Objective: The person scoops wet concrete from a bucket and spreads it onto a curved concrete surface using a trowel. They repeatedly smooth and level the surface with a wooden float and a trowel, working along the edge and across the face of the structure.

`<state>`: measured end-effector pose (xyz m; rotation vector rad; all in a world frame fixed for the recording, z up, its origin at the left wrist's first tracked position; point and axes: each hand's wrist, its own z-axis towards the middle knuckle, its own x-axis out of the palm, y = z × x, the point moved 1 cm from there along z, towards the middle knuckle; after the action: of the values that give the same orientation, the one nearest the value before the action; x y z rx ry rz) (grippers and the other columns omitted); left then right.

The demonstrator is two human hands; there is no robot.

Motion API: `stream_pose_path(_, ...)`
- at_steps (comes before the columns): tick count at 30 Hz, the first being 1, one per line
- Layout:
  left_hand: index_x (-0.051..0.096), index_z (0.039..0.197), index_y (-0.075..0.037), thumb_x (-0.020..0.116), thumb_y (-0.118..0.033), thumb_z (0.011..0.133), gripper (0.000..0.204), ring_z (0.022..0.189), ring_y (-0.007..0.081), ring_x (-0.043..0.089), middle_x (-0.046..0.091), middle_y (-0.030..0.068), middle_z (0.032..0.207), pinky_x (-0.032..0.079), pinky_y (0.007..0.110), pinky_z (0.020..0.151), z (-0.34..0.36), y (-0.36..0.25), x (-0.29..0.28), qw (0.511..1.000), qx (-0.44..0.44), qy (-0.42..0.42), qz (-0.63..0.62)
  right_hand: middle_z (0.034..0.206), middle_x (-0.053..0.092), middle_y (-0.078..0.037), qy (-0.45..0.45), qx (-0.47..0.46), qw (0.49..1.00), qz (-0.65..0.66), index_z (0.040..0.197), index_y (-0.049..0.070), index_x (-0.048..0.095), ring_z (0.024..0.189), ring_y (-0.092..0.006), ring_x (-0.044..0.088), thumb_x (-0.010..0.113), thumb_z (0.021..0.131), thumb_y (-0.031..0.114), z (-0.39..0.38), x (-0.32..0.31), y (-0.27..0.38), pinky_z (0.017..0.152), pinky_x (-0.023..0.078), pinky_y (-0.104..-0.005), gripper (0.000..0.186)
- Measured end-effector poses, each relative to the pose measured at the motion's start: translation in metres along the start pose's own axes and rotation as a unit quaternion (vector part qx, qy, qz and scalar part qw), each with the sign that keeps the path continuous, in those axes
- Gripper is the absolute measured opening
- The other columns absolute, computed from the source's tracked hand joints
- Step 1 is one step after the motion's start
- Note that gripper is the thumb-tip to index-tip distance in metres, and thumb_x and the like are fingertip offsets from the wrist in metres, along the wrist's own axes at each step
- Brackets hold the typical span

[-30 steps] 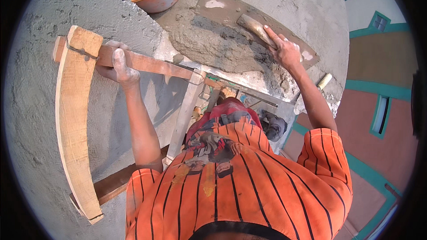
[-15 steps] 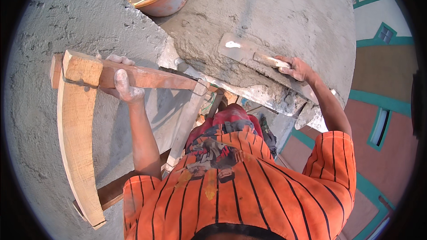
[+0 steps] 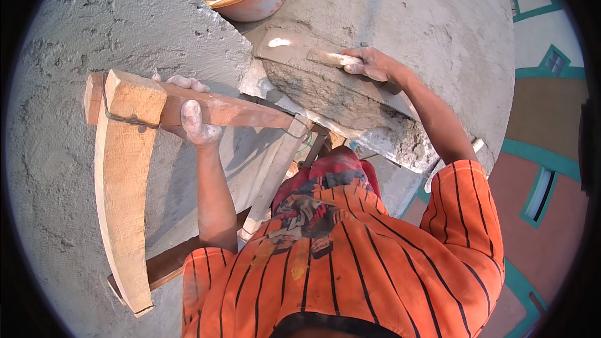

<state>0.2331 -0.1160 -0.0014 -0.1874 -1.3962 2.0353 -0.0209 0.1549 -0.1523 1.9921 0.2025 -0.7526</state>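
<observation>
1. Both hands were busy: the left hand (image 3: 191,119) was wrapped tight around a wooden rail (image 3: 219,109), and the right hand (image 3: 374,64) was closed on the handle of a flat trowel (image 3: 294,50).
2. Over the last second the trowel had swung from the far right of the ledge, up and leftward, and now lay flat on top of the mortar heap (image 3: 332,97); the left hand had not shifted on the rail.
3. That sweep suggested, as a judgement, that wet mortar was being spread and levelled along the ledge, with more smoothing to come.
4. Mortar looked grey, coarse and damp, crumbling at its lower edge, while the wall (image 3: 113,37) beside it was rough and pitted.
5. Timber was pale, sawn square, with a long curved plank (image 3: 122,213) joined across the rail's end.
6. An orange round bowl (image 3: 256,0) sat above, near the trowel, holding muddy water.
</observation>
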Motion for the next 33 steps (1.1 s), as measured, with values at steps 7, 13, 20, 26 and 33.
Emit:
stream_pose_path(7,0.03,0.134,-0.004,0.064,-0.03,0.072,0.076,0.078,0.0187,0.055,0.049,0.0088,0.094,0.052,0.035,0.068,0.002,-0.004,-0.004,0.998,0.02,0.027,0.051,0.123,0.061,-0.014,-0.106,0.074,0.991,-0.027,0.134,0.01,0.051,0.109,-0.0255,0.059,0.062,0.086,0.035,-0.036,-0.01,-0.017,0.096,0.043,-0.0359,0.055)
stream_pose_path(13,0.031,0.134,-0.005,0.065,-0.028,0.071,0.075,0.078,0.0183,0.055,0.049,0.0088,0.093,0.052,0.034,0.066,0.002,0.003,-0.006,0.999,0.032,0.003,0.009,0.115,0.065,-0.01,-0.148,0.21,0.945,0.204,0.135,0.012,0.052,0.105,-0.0203,0.058,0.058,0.086,0.032,-0.127,-0.055,-0.009,0.093,0.043,-0.0334,0.053)
stream_pose_path(20,0.032,0.132,-0.005,0.066,-0.029,0.07,0.075,0.079,0.0187,0.054,0.048,0.009,0.096,0.051,0.034,0.067,0.0,-0.001,0.0,1.0,0.014,0.002,0.023,0.112,0.065,-0.019,-0.162,0.135,0.972,-0.104,0.136,0.019,0.049,0.103,-0.0337,0.061,0.056,0.086,0.045,-0.133,-0.049,-0.001,0.092,0.045,-0.0412,0.057)
stream_pose_path(26,0.029,0.133,-0.005,0.066,-0.029,0.07,0.077,0.08,0.0185,0.054,0.048,0.0088,0.096,0.052,0.034,0.07,0.0,-0.004,0.001,1.0,0.011,-0.009,0.025,0.103,0.064,-0.024,-0.148,0.127,0.961,-0.196,0.137,0.021,0.046,0.099,-0.0425,0.059,0.052,0.088,0.048,-0.136,-0.043,-0.036,0.088,0.045,-0.0474,0.056)
stream_pose_path(33,0.025,0.138,-0.007,0.063,-0.029,0.074,0.078,0.079,0.0179,0.056,0.051,0.0073,0.097,0.053,0.033,0.072,-0.005,0.005,-0.009,0.999,0.022,0.023,-0.01,0.124,0.058,-0.02,-0.24,0.221,0.941,-0.087,0.138,0.015,0.044,0.117,-0.0352,0.054,0.048,0.091,0.043,-0.138,-0.05,-0.103,0.1,0.04,-0.0411,0.055)
